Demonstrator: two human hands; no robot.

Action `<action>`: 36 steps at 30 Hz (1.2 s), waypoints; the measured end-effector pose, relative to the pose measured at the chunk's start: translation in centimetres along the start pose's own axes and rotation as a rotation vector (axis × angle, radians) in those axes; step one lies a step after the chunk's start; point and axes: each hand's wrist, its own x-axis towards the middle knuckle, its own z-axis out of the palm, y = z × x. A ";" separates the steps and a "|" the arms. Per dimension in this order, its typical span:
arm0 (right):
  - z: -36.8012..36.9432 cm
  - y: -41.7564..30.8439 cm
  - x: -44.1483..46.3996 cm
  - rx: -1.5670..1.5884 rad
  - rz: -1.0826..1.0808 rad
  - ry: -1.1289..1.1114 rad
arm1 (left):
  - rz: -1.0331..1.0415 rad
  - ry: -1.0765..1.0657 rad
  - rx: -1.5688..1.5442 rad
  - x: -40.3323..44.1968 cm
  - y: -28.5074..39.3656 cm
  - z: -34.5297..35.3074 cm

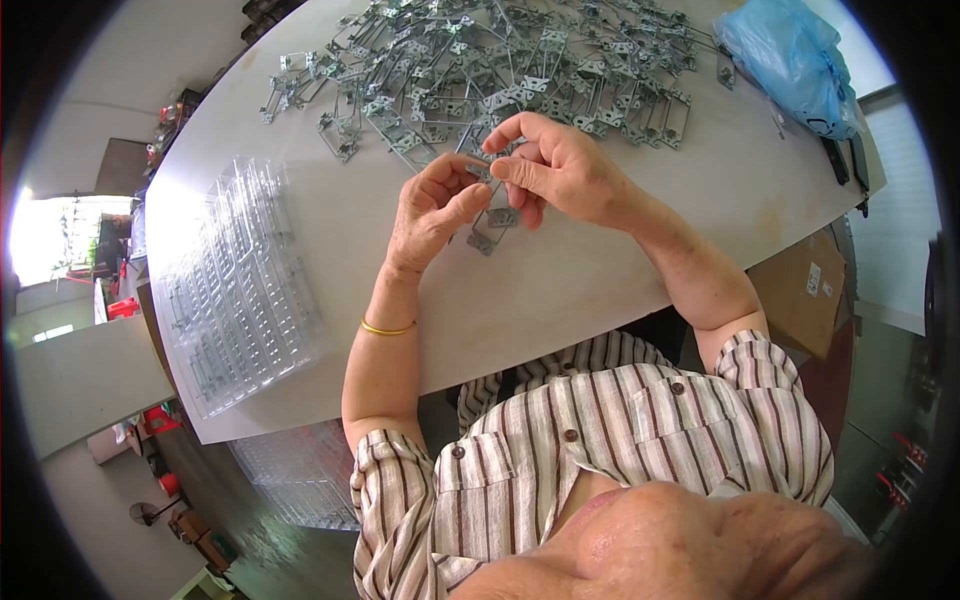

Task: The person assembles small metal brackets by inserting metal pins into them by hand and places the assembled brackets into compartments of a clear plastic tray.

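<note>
My left hand (432, 212), with a yellow bangle at its wrist, is closed in a pinch on a small metal bracket assembly (481, 174). From the other side, my right hand (563, 172) grips the same piece between thumb and fingers. Much of the piece is hidden by my fingers. Just below them, thin rods with flat metal plates (501, 217) extend over the white table (400, 340); I cannot tell whether these belong to the held piece. Beyond my hands lies a large heap of similar metal bracket assemblies (520, 75).
Clear plastic trays (245, 290) lie on the table's left side, holding some metal parts. A blue plastic bag (790, 60) sits at the far right, near a black-handled object (838, 160). A cardboard box (800, 290) stands beyond the right edge; more clear trays (300, 475) are below the left edge.
</note>
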 end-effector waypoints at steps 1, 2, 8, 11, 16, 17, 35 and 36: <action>-0.1 0.2 0.2 0.023 0.014 -0.020 | -0.012 0.010 0.010 0.0 0.1 0.0; -0.2 0.4 0.3 0.046 0.028 -0.039 | -0.012 0.011 0.016 0.0 0.2 0.1; -0.6 0.6 0.3 -0.219 -0.061 -0.031 | 0.010 -0.007 0.134 0.0 0.3 0.6; -0.5 1.0 0.2 -0.436 -0.196 0.040 | -0.009 -0.026 0.182 -0.1 0.7 0.8; 0.1 1.4 0.3 -0.485 -0.303 0.137 | -0.027 -0.032 0.121 -0.1 0.5 0.9; 0.2 1.6 0.3 -0.488 -0.316 0.147 | -0.004 -0.057 0.200 0.0 0.5 0.7; -0.3 2.0 0.9 -0.371 -0.231 0.147 | 0.087 -0.005 -0.309 0.3 -0.3 -1.1; -0.3 2.0 0.9 -0.378 -0.234 0.147 | 0.083 -0.002 -0.304 0.3 -0.3 -1.0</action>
